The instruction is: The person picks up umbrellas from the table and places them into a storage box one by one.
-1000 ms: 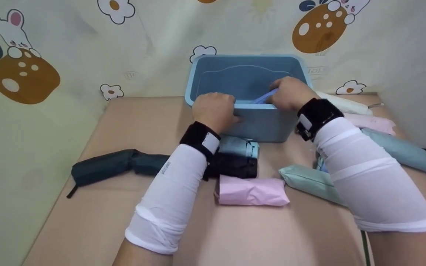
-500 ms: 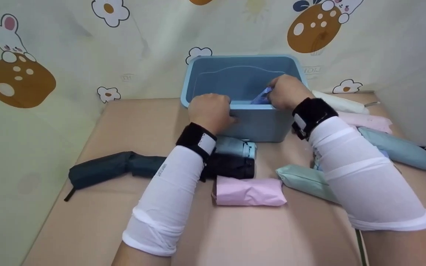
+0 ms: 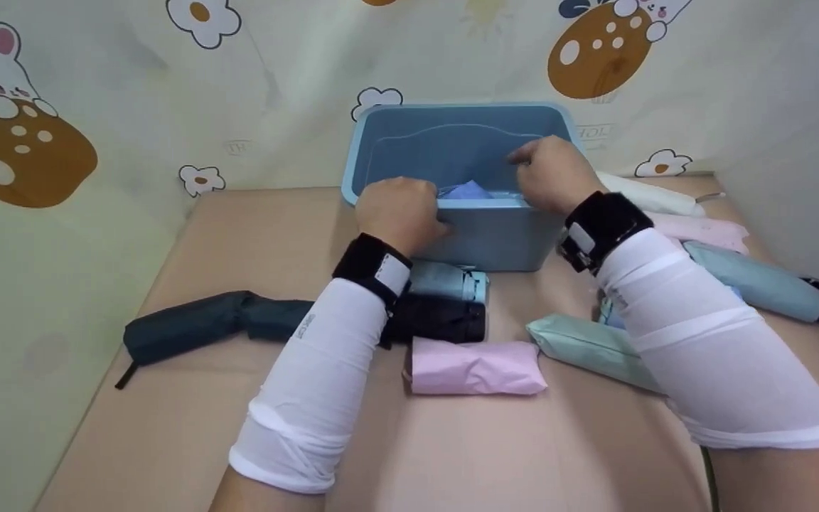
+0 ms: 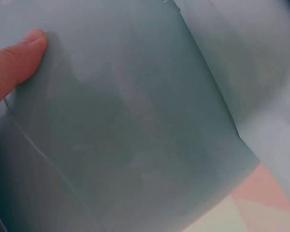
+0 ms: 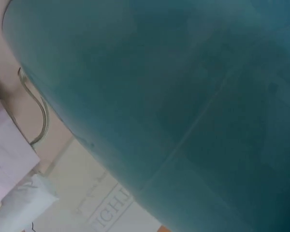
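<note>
A blue plastic bin (image 3: pixel 491 238) stands at the back of the table. My left hand (image 3: pixel 399 213) grips its front rim near the left corner; in the left wrist view the thumb (image 4: pixel 20 60) lies against the bin wall. Over the right side of the bin is my right hand (image 3: pixel 559 174), its index finger extended over the opening and nothing between the fingers. A blue-purple piece of fabric (image 3: pixel 470 190) peeks up inside the bin behind the front rim, most of it hidden. The right wrist view is filled mainly by the bin wall (image 5: pixel 135 96).
Folded umbrellas lie on the table (image 3: pixel 480 455): dark green (image 3: pixel 189 327), black (image 3: pixel 445 318), light blue (image 3: pixel 438 281), pink (image 3: pixel 477 368), mint (image 3: pixel 587 348) and grey-blue with a black strap (image 3: pixel 758 281). Pale pink (image 3: pixel 701 231) and white (image 3: pixel 651 195) bundles lie right of the bin.
My right hand has let go of the blue-purple fabric, which now sits lower and further left inside the bin. My left hand keeps its grip on the rim.
</note>
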